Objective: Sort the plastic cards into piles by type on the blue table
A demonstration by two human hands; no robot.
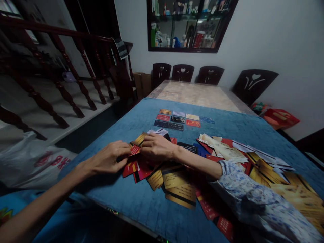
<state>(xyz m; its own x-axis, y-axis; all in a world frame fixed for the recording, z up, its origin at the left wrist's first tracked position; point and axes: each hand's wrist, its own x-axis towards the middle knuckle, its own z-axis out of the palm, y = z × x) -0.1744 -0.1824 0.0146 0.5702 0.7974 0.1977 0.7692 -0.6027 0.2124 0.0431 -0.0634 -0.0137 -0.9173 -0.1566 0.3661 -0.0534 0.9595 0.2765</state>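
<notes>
My left hand is closed, with its fingertips at the left edge of a small red card. At that card's right edge my right hand reaches over the pile with bent fingers; its fingertips are partly hidden. A gold card lies just beyond both hands. Under and around them is a loose heap of overlapping cards, with gold cards and red cards toward me. Farther back, several cards are laid out in rows, including a black card and an orange-red card.
A blue cloth covers the near part of the stone-topped table. More cards spread at the right, beneath and beyond my right sleeve. Dark chairs stand at the far end. A white plastic bag and wooden railing are at left.
</notes>
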